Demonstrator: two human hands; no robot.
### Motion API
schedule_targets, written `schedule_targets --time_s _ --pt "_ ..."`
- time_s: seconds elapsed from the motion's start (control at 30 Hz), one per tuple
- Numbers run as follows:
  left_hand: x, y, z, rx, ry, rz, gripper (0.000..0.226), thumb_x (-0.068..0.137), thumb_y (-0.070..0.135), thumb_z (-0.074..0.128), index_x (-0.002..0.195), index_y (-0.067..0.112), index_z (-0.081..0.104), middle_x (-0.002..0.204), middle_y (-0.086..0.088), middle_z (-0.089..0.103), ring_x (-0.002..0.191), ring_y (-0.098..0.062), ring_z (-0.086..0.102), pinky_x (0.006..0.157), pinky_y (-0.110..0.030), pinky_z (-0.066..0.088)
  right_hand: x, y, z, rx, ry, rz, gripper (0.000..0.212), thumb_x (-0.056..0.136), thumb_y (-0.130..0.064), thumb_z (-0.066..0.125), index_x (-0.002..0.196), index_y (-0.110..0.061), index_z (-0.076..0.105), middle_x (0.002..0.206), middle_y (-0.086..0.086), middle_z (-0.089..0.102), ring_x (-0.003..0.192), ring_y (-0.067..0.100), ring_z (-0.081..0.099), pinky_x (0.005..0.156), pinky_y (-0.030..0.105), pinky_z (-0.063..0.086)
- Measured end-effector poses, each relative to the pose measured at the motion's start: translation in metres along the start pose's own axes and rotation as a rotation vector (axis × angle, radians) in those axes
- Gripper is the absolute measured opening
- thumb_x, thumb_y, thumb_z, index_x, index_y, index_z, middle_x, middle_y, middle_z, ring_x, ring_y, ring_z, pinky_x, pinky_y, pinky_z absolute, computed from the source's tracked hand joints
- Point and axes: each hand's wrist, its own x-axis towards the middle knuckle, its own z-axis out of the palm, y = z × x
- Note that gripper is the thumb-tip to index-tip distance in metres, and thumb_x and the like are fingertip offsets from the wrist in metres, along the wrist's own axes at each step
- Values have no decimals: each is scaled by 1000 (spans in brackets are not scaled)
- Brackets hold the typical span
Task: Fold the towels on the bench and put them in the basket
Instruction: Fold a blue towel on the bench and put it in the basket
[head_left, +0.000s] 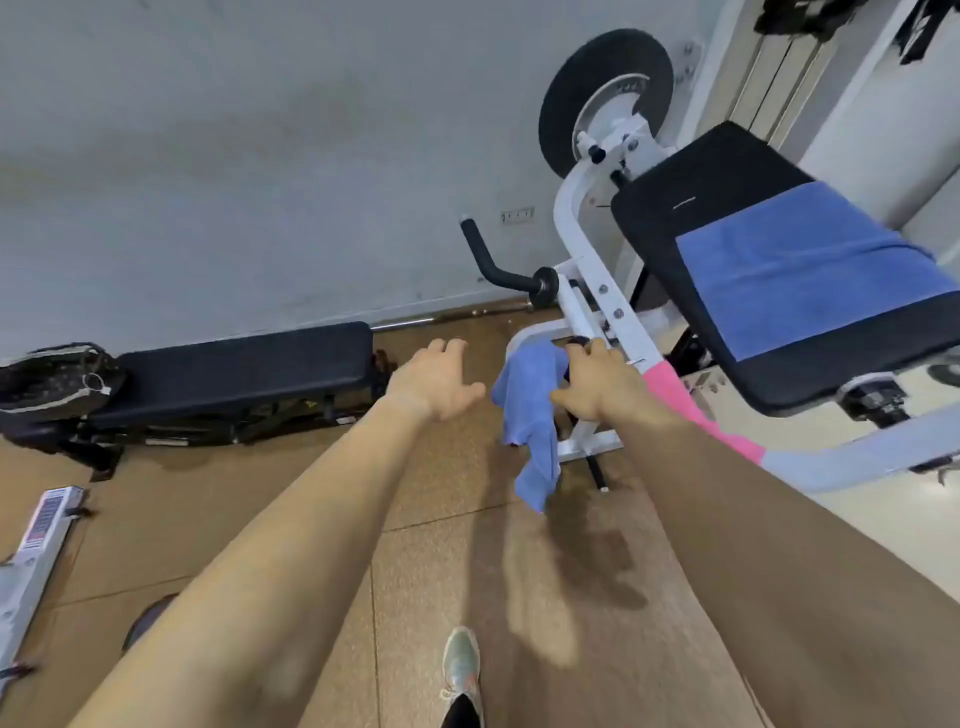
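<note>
A crumpled blue towel (532, 415) hangs in the air above the floor, gripped at its top by my right hand (597, 384). My left hand (436, 382) reaches forward just left of the towel, fingers relaxed and holding nothing. A second blue towel (800, 270) lies spread flat across the black pad of the bench (717, 176) at the right. A pink towel (691, 410) is draped over the white frame bar behind my right forearm. A dark woven basket (52, 379) sits on the floor at the far left.
A flat black bench (244, 364) stands low along the wall beside the basket. The white machine frame (587, 260) with a black weight plate (602, 98) and a handle fills the right. A white bar (36, 551) lies at left. My shoe (460, 665) is on the brown floor.
</note>
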Motion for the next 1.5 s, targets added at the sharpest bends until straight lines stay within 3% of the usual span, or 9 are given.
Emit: schedule_targets --time_s 0.17,0.27,0.43,0.7,0.9,1.1,1.23,1.37,1.5 --pt "57 -11 56 -78 -181 42 67 90 51 55 144 15 37 144 -11 49 129 -32 51 102 -45 45 45 -10 56 191 -119 74 79 82 -66 32 137 -11 44 133 16 50 113 36 49 92 46 45" --pt "86 -10 79 -231 -199 39 57 97 51 49 141 17 40 139 -8 56 123 -31 56 93 -40 46 64 -13 75 399 -14 116 58 97 -42 53 140 -5 44 129 18 56 115 33 55 95 47 47" --pt "114 8 103 -1029 -327 -36 56 103 33 51 152 18 30 145 -5 51 125 -18 53 102 -33 44 76 -20 85 614 184 182 22 93 -25 66 112 -13 63 93 -2 60 78 11 54 67 24 39" --pt "129 -5 74 -810 -237 -12 12 88 2 61 83 11 66 69 -2 62 64 -20 57 69 -36 52 71 -31 58 661 214 142 8 92 -19 68 94 -26 65 80 -16 59 76 2 56 67 15 40" --pt "109 -23 14 -518 -284 -17 18 90 25 62 84 14 75 86 0 71 81 -14 61 73 -28 48 60 -57 17 646 125 -62 14 92 -15 64 91 -25 74 97 -6 71 88 8 63 81 29 52" --pt "68 -35 -51 -751 -75 -6 18 97 12 60 110 11 72 107 -4 71 99 -15 63 91 -27 49 31 -95 -42 593 -55 -375 25 89 -8 65 82 -30 74 89 -9 71 82 2 64 76 19 48" --pt "25 -54 -67 -709 -237 -35 27 91 24 61 116 16 71 112 0 71 102 -15 64 97 -33 48 16 -121 -71 658 -119 -543 23 85 0 68 81 -22 76 87 0 75 76 4 67 77 21 54" --pt "-18 -80 -68 -1072 -393 -230 62 81 49 65 119 1 66 106 -11 70 96 -24 63 91 -41 48 14 -151 -82 645 -160 -593 15 87 -5 72 84 -20 73 84 -1 76 77 4 70 83 23 56" --pt "-44 -97 -87 -1157 -79 -236 30 96 39 60 96 11 70 88 -11 67 85 -20 63 76 -23 52 19 -189 -82 586 -108 -590 10 84 -9 76 85 -17 70 74 -4 71 69 7 67 73 21 52"
